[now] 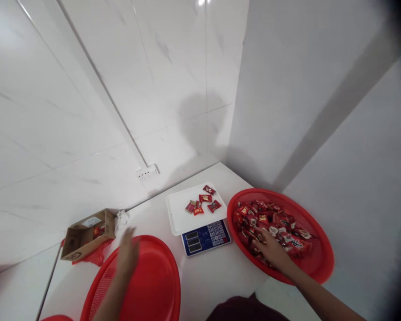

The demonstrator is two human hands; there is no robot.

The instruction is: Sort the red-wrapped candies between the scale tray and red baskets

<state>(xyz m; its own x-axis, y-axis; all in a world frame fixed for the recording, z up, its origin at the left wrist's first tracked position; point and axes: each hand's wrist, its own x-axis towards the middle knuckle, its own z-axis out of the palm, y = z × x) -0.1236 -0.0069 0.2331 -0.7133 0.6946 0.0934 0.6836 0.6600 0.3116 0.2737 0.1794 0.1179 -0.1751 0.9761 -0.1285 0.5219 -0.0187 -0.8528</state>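
My right hand [269,246] reaches into a red plastic basket [326,256] on the right, its fingers apart and touching the small red-wrapped candies [280,218] heaped inside. Whether a candy is between those fingers is hard to see. Over a second red basket [157,272] at the lower left, my left hand [127,249] is blurred by motion, with its fingers stretched out and nothing visible in them. Between the baskets stands a blue digital scale [205,238] with a white tray [180,218] on top. Several wrapped candies [205,198] lie spread on that tray.
A cardboard box [88,234] with some red packets in it sits at the left, over red plastic [95,255]. Crumpled white material [121,219] lies beside it. The white table [220,272] meets walls at the back and right. A socket strip [147,172] is on the wall.
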